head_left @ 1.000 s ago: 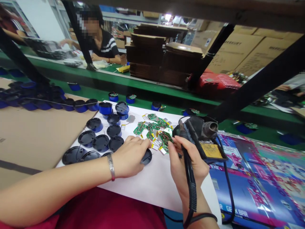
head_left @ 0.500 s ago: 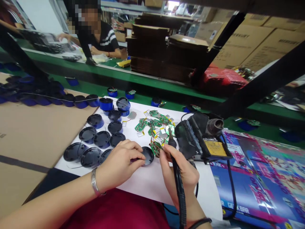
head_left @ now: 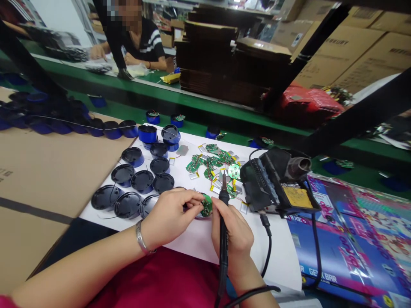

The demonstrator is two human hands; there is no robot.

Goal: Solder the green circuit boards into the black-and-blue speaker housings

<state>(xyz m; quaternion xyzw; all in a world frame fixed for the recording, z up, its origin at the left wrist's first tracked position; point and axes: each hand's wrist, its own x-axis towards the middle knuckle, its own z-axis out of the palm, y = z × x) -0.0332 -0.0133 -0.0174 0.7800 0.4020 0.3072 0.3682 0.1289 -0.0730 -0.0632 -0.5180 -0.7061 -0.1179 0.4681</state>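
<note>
My right hand point(head_left: 233, 233) is closed round a black soldering iron point(head_left: 224, 222), its tip pointing away from me. The fingertips of that hand also touch the right edge of a round green circuit board point(head_left: 207, 205). My left hand point(head_left: 173, 216) is closed, thumb and forefinger pinching at the board's left edge. Beneath the board a round black cup is mostly hidden. Left of my hands stand several blue cups with black insides point(head_left: 142, 181), thin wires rising from some. Beyond my hands lies a pile of green circuit boards point(head_left: 213, 161) with small silver battery cells point(head_left: 194, 176).
A soldering iron stand point(head_left: 261, 182) with a yellow sponge point(head_left: 296, 197) is on the right, a black cable below it. Printed plastic sheeting point(head_left: 334, 244) lies beyond. Blue cups point(head_left: 148, 134) line the green bench point(head_left: 199, 102). Across it a person point(head_left: 138, 40) sits beside stacked cardboard point(head_left: 205, 55).
My right hand has brought a circuit board from the pile's near edge left, over the black cup. My left fingers have moved from the cup to the board. The view has shifted slightly.
</note>
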